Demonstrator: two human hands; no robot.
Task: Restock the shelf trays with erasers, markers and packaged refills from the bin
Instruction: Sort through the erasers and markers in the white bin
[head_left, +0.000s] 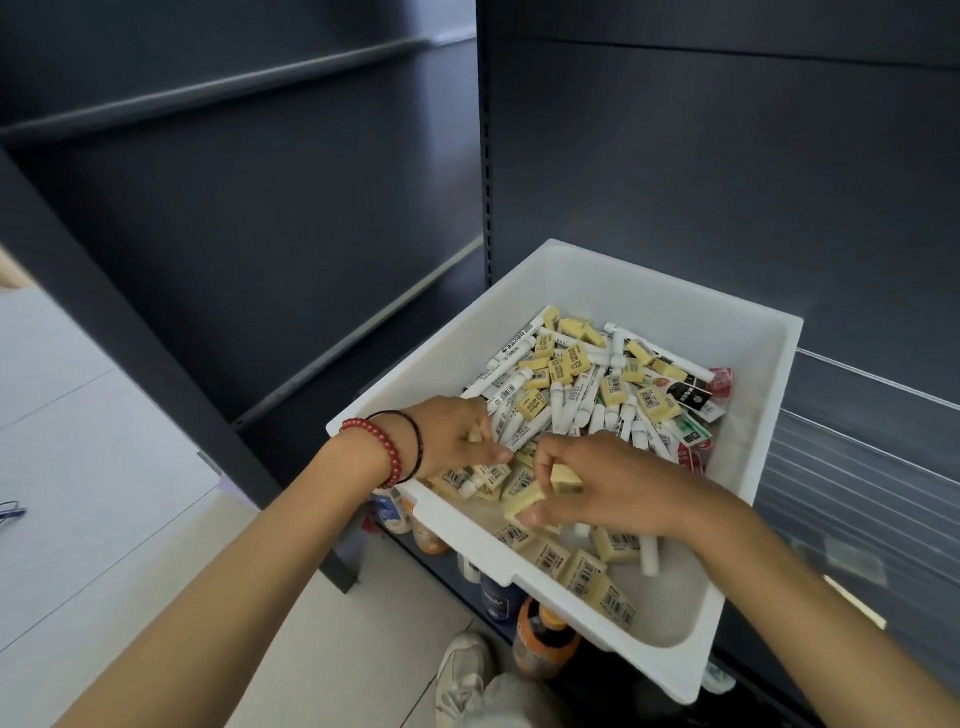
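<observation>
Dark shelving (260, 208) behind white bin (649, 291). Right hand (623, 483) pinching yellow erasers (524, 501), long axis toward bin's left rim; left hand (452, 436) curled alongside, hold unclear.

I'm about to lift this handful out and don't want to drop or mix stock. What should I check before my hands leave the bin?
1. Right hand has hold of erasers: ok, its fingers curl round a few yellow ones.
2. Right handful is one kind: ok, only erasers show in it.
3. Left hand catch: cannot tell, its fingers curl down among the markers.
4. Bin sits steady: cannot tell, its support is hidden.
5. Shelf tray has room: ok, bare ribbed floor shows beside the bin.
</observation>
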